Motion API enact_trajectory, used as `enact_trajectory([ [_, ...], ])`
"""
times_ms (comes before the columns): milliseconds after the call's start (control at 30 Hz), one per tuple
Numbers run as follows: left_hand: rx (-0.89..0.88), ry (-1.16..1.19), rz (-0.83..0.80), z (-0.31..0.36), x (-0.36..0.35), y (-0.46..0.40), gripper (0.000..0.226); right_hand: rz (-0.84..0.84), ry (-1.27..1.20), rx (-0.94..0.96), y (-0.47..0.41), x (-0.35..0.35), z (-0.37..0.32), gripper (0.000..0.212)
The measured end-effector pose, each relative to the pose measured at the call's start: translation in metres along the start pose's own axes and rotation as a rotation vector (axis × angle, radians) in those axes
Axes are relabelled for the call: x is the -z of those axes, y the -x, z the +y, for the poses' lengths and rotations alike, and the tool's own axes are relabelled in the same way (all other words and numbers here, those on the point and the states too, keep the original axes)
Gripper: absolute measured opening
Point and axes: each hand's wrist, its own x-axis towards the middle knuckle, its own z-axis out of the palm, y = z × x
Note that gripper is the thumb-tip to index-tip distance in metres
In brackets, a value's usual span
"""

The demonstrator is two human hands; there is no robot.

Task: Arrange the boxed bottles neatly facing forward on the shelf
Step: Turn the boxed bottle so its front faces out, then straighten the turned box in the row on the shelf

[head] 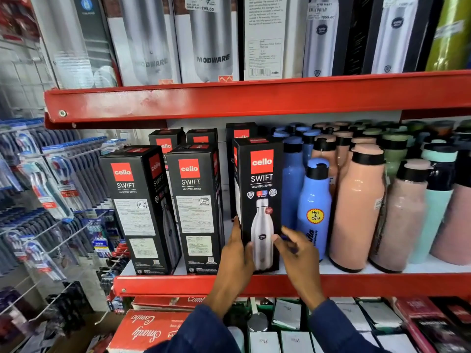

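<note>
Both hands are on one tall black cardboard bottle box (260, 200) with a red logo square and a picture of a steel bottle on its front. It stands upright at the front edge of the red metal shelf (356, 284), picture side facing out. The left hand (235, 261) clasps its lower left edge, fingers running up the side and thumb across the front. The right hand (297, 248) is half open at the lower right corner, fingertips touching the box edge; whether it truly grips is hard to tell, since the fingers are blurred. Both wrists wear dark blue sleeves (201, 332).

Just left of the left hand stand two more black boxes (196, 207) of the same kind, upright but showing their printed white label panels, the far one (139, 210) tilted slightly. Behind them and behind the held box, further black boxes (165, 141) stand deeper on the shelf.

Just beside the right hand, close against the held box, stands a blue plastic bottle (314, 212) with a black collar and a yellow round sticker. Beyond it crowd peach-coloured bottles (359, 212) and pale green ones (393, 154). Above the hands, the upper red shelf (229, 100) carries tall grey boxes. Far left of the left hand, packaged toothbrushes (46, 189) hang on wire hooks.
</note>
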Motion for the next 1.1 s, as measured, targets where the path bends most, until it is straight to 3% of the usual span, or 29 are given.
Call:
enact_trajectory([
  [333, 0.090, -0.017, -0.084, -0.005, 0.004, 0.004, 0.061, 0.045, 0.042, 0.025, 0.016, -0.005, 0.007, 0.035],
  [433, 0.098, -0.051, -0.074, -0.003, 0.012, 0.014, 0.055, 0.158, 0.009, 0.021, 0.023, -0.003, -0.001, 0.033],
  [567, 0.030, -0.111, 0.094, -0.005, 0.036, 0.036, 0.041, 0.306, -0.001, 0.162, 0.038, -0.006, -0.024, 0.033],
  [733, -0.057, -0.164, 0.445, -0.013, 0.075, 0.048, 0.037, -0.041, 0.027, 0.200, 0.054, -0.035, -0.050, 0.033],
  [833, 0.066, -0.222, 0.410, -0.021, 0.082, 0.044, 0.064, -0.219, 0.053, 0.158, 0.056, -0.058, -0.059, 0.037],
  [967, 0.149, -0.278, 0.279, -0.029, 0.076, 0.040, 0.099, -0.279, 0.089, 0.097, 0.049, -0.080, -0.067, 0.044],
  [1100, 0.180, -0.269, 0.313, -0.033, 0.071, 0.028, 0.113, -0.307, 0.056, 0.052, 0.043, -0.091, -0.070, 0.046],
])
